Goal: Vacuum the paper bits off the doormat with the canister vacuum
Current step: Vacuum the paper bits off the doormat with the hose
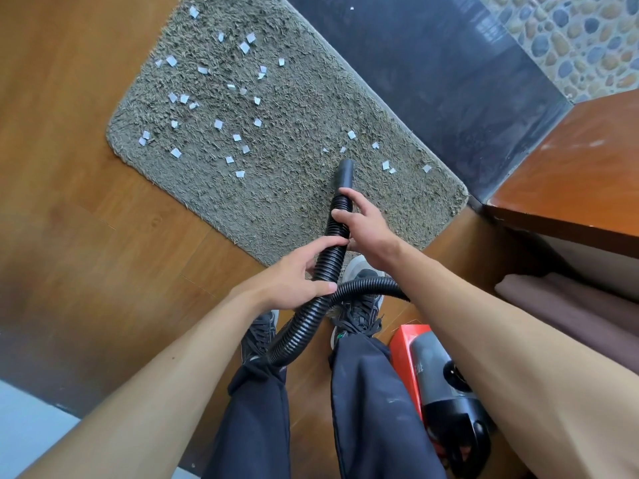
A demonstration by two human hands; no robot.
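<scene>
A grey shaggy doormat lies on the wooden floor with several white paper bits scattered over it, mostly on its far left half. A black ribbed vacuum hose ends in a smooth black nozzle that touches the mat near its right end, a few paper bits just beyond it. My right hand grips the hose just behind the nozzle. My left hand holds the hose lower down. The red and black canister vacuum stands at my right foot.
A dark stone threshold borders the mat's far side, with pebble flooring beyond. A wooden bench or shelf juts in at right, a brown cushion below it. My feet stand at the mat's near edge.
</scene>
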